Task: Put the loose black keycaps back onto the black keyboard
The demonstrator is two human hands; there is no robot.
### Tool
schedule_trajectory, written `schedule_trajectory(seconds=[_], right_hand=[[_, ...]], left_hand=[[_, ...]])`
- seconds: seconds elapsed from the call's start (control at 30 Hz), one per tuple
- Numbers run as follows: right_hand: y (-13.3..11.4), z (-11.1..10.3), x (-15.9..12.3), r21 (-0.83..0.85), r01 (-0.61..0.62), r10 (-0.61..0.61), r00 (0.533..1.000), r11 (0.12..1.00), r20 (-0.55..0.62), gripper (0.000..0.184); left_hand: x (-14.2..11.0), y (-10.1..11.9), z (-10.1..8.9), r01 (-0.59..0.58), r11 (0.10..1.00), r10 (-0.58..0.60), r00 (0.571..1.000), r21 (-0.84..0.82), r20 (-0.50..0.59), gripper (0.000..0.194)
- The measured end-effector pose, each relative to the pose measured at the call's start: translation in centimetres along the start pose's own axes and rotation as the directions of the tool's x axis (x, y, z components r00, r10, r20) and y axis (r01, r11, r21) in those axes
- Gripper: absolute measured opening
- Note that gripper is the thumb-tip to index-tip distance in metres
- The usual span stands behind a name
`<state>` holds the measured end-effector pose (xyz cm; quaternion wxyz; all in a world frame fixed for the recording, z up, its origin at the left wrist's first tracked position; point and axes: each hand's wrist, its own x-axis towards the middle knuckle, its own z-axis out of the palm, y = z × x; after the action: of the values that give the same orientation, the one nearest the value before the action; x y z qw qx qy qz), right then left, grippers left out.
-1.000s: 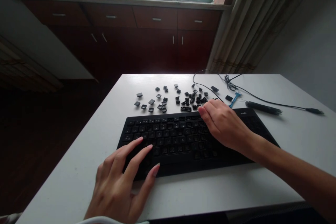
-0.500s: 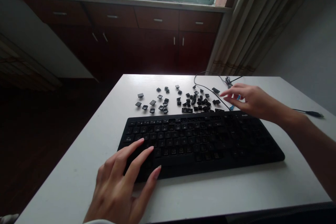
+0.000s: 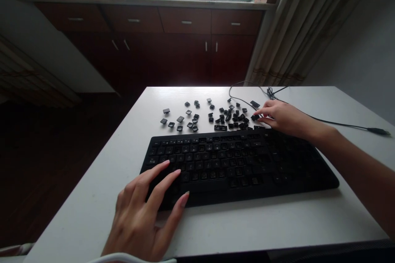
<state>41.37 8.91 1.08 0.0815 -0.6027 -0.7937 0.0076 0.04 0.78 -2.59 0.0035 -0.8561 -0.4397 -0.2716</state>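
A black keyboard (image 3: 216, 187) lies on the white table, with several of its key positions bare. Across its left end my left hand (image 3: 143, 205) rests with the fingers spread, holding nothing. Beyond the keyboard's back edge, loose black keycaps (image 3: 180, 119) are scattered, some upside down. My right hand (image 3: 282, 117) reaches over the keyboard's right back corner. Its thumb and fingertips close around a dark keycap (image 3: 254, 117) at the right side of the pile, partly covered by the fingers.
The keyboard's thin cable (image 3: 239, 98) loops behind the right hand to a bundle (image 3: 271, 92), and its plug end (image 3: 378, 131) lies at the right. The white table (image 3: 101, 164) ends well short of a dark red cabinet (image 3: 185, 57) under the window.
My right hand has moved slightly left and down to the pile, and its fingers have closed on a keycap. My left hand stays on the keyboard. The view has shifted slightly.
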Motion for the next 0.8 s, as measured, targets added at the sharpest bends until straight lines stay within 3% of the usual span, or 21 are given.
schedule_trajectory(seconds=[0.13,0.27,0.33,0.47,0.57,0.63,0.8], right_hand=[[-0.2,-0.5,-0.4,0.008,-0.002,0.003,0.999,1.000,-0.042,0.030],[-1.9,-1.3,-1.4,0.165,-0.041,0.069,0.984,0.985,-0.164,0.030],[-3.3,-1.3,-2.0,0.255,-0.030,0.090,0.970,0.966,-0.224,0.028],[-5.9,-0.7,-3.1,0.341,0.088,0.024,0.950,0.936,-0.310,0.023],[-7.6,-0.3,-4.0,0.384,0.145,-0.018,0.949,0.912,-0.313,0.020],[-8.6,-0.2,-4.4,0.415,0.162,-0.022,0.947,0.895,-0.322,0.019],[-10.4,-0.1,-5.0,0.464,0.225,-0.034,0.923,0.857,-0.384,0.023]], left_hand=[[0.1,0.1,-0.4,0.002,0.999,-0.003,1.000,-0.047,-0.020,0.045],[1.4,0.5,-1.5,0.004,0.993,-0.011,0.998,-0.118,-0.055,0.040],[3.1,0.8,-2.3,-0.032,0.991,0.027,0.999,-0.132,-0.039,0.038],[8.0,1.9,-3.1,-0.140,0.952,0.178,0.977,-0.271,0.119,0.033],[11.6,2.9,-2.3,-0.166,0.903,0.270,0.937,-0.396,0.222,0.027],[13.2,3.4,-1.2,-0.110,0.877,0.269,0.919,-0.467,0.290,0.024],[13.4,4.0,1.3,0.060,0.721,0.208,0.932,-0.690,0.298,0.026]])
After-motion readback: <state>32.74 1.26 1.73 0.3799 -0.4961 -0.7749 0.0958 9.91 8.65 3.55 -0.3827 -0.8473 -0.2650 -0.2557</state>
